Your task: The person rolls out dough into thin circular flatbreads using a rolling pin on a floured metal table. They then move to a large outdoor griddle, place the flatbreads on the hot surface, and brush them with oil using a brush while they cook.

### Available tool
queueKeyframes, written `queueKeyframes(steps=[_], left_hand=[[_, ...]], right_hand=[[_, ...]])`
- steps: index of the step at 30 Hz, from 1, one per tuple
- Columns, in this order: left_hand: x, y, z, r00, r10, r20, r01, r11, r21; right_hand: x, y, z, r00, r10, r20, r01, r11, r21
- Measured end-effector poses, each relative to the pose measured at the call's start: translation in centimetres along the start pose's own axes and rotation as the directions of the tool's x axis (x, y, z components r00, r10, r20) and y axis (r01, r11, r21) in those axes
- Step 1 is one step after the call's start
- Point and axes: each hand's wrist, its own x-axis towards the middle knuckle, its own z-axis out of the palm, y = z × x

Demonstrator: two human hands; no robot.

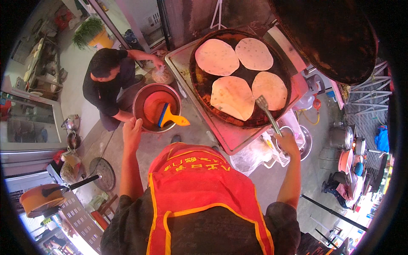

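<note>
My left hand [132, 130] grips the rim of a steel bowl [138, 101] with reddish liquid in it. A wide brush [170, 120] with a yellow handle and blue band leans inside, its handle reaching over the rim. In my right hand [287, 143] is the handle of metal tongs [268, 113], whose tip touches or hovers just over the lower right flatbread. Several flatbreads lie on a round, dark griddle pan [244, 72]. The lower left flatbread [232, 95] has a folded front edge and browned spots. The one under the tongs [273, 89] is rounder.
A large dark lid [331, 35] stands raised at the upper right. A person [106, 79] crouches left of the bowl, one hand at a plastic bag [161, 75]. Plastic baskets [282, 159] and a clear bag [251, 157] sit below the metal counter [232, 143]. A gas cylinder [307, 102] stands right.
</note>
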Motion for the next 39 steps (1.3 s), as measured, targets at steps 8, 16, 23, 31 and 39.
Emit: queueKeyframes(steps=[8,16,23,31,39], left_hand=[[0.7,-1.2,-0.4,0.999,0.029,0.037,-0.03,0.999,0.043],[0.4,-0.6,-0.1,1.0,0.015,0.016,-0.015,1.0,0.007],[0.6,-1.4,-0.2,0.999,0.041,0.023,-0.043,0.994,0.096],[0.0,-0.4,0.0,0.998,0.055,-0.01,-0.054,0.994,0.098],[0.1,0.1,0.1,0.998,0.06,-0.009,-0.058,0.984,0.168]], right_hand=[[-2.2,-4.5,1.1,0.985,-0.067,0.161,0.081,0.994,-0.078],[-5.1,-6.4,-1.6,0.884,0.015,0.467,-0.07,0.993,0.1],[-3.0,-0.8,0.1,0.962,0.122,0.246,-0.216,0.889,0.404],[-2.1,-0.9,0.5,0.849,0.305,0.431,-0.456,0.834,0.309],[0.6,-0.9,2.7,0.946,0.154,0.285,-0.274,0.848,0.453]])
